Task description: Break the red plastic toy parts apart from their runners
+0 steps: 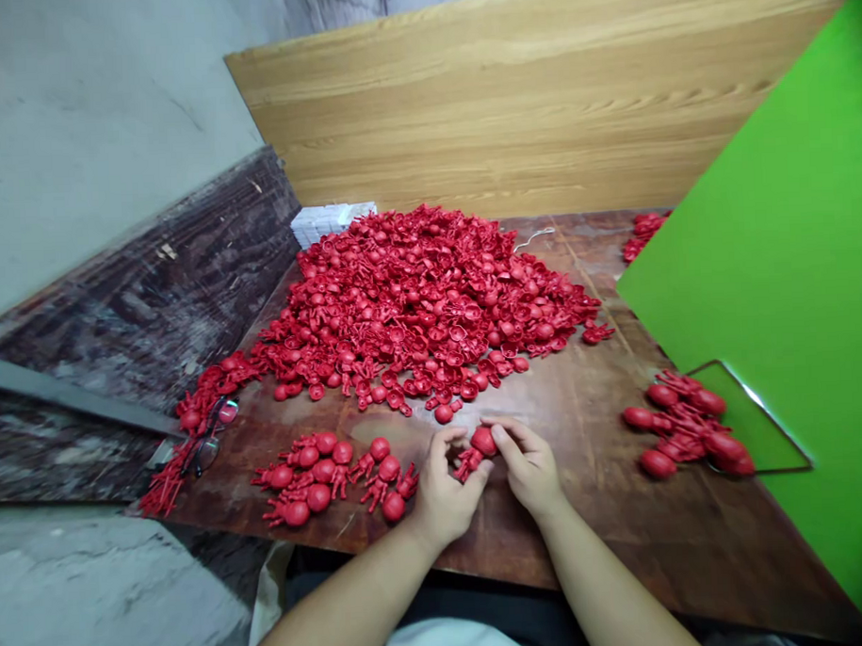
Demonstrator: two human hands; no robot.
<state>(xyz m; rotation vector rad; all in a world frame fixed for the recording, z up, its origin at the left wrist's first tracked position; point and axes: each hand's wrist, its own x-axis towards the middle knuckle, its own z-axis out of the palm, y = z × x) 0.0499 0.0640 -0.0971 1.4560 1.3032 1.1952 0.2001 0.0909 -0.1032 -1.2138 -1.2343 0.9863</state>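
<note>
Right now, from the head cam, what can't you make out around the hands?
Head view only:
The red moulded part: the left hand and right hand hide much of it, so its full shape is unclear.
The lower red pieces in the pile: hidden by those on top.
The white stack: partly hidden by the pile; too small to identify.

Bare forearms (348,599); white top (442,643); probably dark trousers (484,613).
</note>
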